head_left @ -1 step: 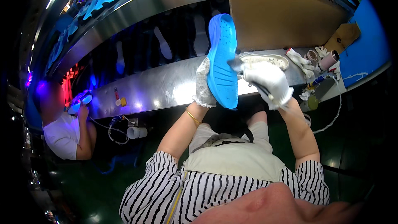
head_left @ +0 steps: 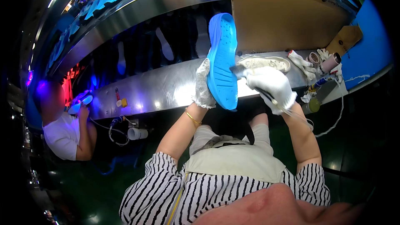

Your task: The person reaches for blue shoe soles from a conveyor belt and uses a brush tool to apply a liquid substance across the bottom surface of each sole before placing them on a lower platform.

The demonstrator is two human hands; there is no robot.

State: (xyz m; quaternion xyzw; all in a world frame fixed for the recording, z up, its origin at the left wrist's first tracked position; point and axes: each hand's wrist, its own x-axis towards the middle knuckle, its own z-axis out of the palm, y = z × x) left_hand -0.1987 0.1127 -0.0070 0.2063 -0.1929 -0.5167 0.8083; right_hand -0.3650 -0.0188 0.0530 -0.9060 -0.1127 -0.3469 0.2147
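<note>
A bright blue shoe sole (head_left: 223, 64) stands nearly upright over the front of the metal bench, its grooved and dimpled face toward me. My left hand (head_left: 203, 86), in a grey-white knit glove, is closed around its left edge. In a white glove, my right hand (head_left: 273, 86) grips a brush (head_left: 238, 71) whose dark tip is at the sole's right edge. A thin pale tube trails from that hand along my wrist. Behind the right hand lies a cream, shallow shoe-shaped piece (head_left: 266, 63) on the bench.
Loose white gloves (head_left: 303, 64), a pink cylinder (head_left: 331, 61) and a cardboard sheet (head_left: 287, 21) are at the right. Small bottles (head_left: 121, 101) stand left on the metal bench (head_left: 158, 84). A co-worker (head_left: 66, 129) sits far left. Blue soles (head_left: 104, 0) line the upper shelf.
My right hand and the brush have shifted slightly down and to the right along the sole. The sole and my left hand have moved very slightly left.
</note>
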